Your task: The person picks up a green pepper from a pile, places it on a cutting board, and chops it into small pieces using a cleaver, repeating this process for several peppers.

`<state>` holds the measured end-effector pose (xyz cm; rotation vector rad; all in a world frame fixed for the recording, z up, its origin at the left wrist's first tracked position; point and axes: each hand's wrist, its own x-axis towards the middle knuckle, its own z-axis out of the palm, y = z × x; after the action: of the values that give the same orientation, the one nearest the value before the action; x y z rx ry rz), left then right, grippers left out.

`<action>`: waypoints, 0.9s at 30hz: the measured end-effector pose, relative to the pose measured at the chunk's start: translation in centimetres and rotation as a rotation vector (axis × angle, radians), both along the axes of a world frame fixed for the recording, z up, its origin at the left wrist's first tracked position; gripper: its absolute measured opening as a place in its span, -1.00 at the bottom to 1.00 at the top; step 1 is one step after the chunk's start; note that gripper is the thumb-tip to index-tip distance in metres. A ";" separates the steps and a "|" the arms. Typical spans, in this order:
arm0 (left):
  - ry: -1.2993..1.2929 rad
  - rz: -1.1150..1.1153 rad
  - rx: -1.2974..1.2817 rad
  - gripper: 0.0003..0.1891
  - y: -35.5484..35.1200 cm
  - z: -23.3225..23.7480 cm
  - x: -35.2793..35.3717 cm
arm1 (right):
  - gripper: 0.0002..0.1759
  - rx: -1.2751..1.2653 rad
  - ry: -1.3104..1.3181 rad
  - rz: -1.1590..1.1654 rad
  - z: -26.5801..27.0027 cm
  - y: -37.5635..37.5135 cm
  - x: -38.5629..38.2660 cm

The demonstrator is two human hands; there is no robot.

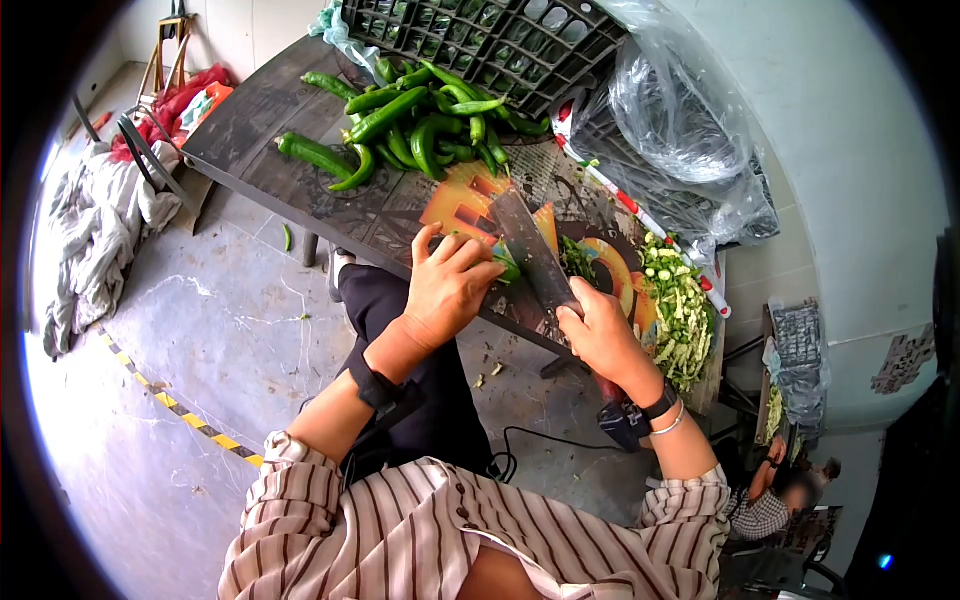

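Observation:
In my right hand, fingers wrapped round its handle, is a broad-bladed kitchen knife. The blade points away from me across the table. Just left of it, my left hand is closed on a green pepper, which it presses near the table edge; most of that pepper is hidden by the fingers. Farther back lies a pile of long whole green peppers. To the right of the knife, chopped pepper pieces are heaped along the table's right side, and darker green bits lie beside the blade.
A black plastic crate stands at the back of the table. Clear plastic bags cover a crate at back right. A red-and-white strip borders the right side. Another person sits at lower right.

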<state>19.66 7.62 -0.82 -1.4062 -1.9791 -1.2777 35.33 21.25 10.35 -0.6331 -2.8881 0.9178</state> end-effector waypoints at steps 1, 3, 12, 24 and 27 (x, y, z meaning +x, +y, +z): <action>-0.001 -0.002 0.002 -0.84 0.0 0.0 0.0 | -0.81 -0.053 -0.055 -0.043 0.4 0.0 -0.2; -0.003 0.000 0.008 -0.82 0.0 0.1 0.0 | -0.78 -0.105 -0.112 -0.084 0.4 0.2 -0.2; -0.020 -0.009 0.011 -0.82 0.0 0.0 0.0 | -0.73 -0.057 -0.134 -0.058 -0.7 1.0 0.0; -0.033 -0.022 -0.005 -0.84 0.0 0.2 -0.1 | -0.84 0.292 -0.026 0.166 0.8 -0.7 -1.6; -0.032 -0.014 0.005 -0.83 0.0 0.1 0.0 | -0.84 0.309 -0.032 0.197 0.8 -0.9 -1.8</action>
<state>19.63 7.64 -0.68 -1.4078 -1.9889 -1.3182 33.49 20.40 11.17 -0.3458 -3.0683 0.4586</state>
